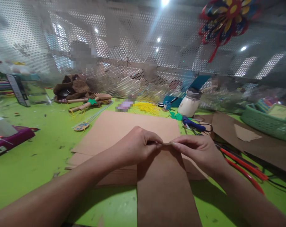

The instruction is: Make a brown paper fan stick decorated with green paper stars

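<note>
A long strip of brown cardboard (165,192) runs from the bottom edge of the view up to my fingers. My left hand (141,143) pinches the left end of its narrow far edge between thumb and fingers. At the right end of that same edge, my right hand (196,151) pinches in the same way. The edge between the two hands looks slightly turned up or folded. Beneath my hands lies a stack of light brown cardboard sheets (119,123), partly hidden by my left forearm and the strip.
On the green table (48,135) lie a blue-handled glue gun (193,124), red-handled tools (244,167) and yellow paper shreds (146,108). A white jar (189,103) stands behind. A green basket (268,123) is at right, a purple device (17,140) at left. Perforated metal mesh (124,60) rises behind.
</note>
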Available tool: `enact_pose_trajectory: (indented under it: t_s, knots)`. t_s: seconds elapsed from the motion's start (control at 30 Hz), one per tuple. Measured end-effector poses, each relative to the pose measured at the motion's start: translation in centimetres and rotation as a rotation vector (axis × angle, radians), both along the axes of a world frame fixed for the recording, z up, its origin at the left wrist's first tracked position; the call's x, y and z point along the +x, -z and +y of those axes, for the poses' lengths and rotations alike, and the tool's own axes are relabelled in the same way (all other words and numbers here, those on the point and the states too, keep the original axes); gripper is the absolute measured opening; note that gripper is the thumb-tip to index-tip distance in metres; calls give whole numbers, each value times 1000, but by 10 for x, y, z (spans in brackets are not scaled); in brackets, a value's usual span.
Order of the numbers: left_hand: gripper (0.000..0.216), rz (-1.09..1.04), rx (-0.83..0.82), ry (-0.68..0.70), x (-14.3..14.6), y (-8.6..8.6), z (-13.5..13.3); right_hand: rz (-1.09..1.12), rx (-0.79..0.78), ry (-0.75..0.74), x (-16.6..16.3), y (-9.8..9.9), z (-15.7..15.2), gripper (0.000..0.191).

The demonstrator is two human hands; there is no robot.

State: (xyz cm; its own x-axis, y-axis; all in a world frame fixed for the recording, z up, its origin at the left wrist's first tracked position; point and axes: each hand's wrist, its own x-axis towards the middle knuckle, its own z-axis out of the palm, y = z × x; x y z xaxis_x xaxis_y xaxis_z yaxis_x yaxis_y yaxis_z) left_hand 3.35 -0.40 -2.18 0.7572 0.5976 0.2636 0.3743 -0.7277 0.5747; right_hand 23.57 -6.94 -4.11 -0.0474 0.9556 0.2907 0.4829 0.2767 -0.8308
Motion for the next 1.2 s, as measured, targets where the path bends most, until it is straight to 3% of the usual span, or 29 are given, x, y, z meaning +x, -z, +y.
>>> enact_pose_trajectory:
  t_s: [0.23,0.43,0.63,0.9,1.2]
  knots:
    - [23,33,28,14,2,6,0,-110,120,-33,-5,2,2,14]
    - [24,17,5,49,3,7,0,-133,134,-21,-2,2,2,15]
    - [25,73,89,41,1,7,5,-108,136,22,2,0,4,16]
    - [25,118,227,24,1,9,4,-147,105,-29,5,0,6,19]
    - [22,95,94,62,2,13,9,-218,18,-35,4,2,7,20]
